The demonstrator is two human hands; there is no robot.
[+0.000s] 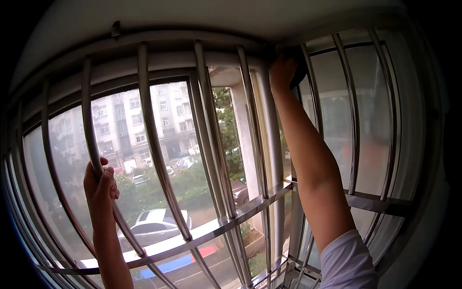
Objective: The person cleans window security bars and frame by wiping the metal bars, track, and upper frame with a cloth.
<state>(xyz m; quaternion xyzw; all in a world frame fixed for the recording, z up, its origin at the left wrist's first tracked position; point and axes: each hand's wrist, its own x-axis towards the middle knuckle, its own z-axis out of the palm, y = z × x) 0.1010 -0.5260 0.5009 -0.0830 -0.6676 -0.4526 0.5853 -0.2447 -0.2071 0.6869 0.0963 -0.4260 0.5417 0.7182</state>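
At the left, my left hand (100, 184) is wrapped round an upright metal bar (88, 113) of the window grille. My right arm is raised to the upper corner where two sides of the grille meet. There my right hand (284, 71) touches or holds a dark cloth-like item (299, 65); its fingers are lost in shadow. A horizontal metal rail (207, 236) crosses the bars lower down.
Behind the bars is a window with glass panes (62, 139). A building (127, 115), trees and a parked white car (156, 224) show outside. The ceiling (192, 17) is above, with a small dark fitting (116, 29).
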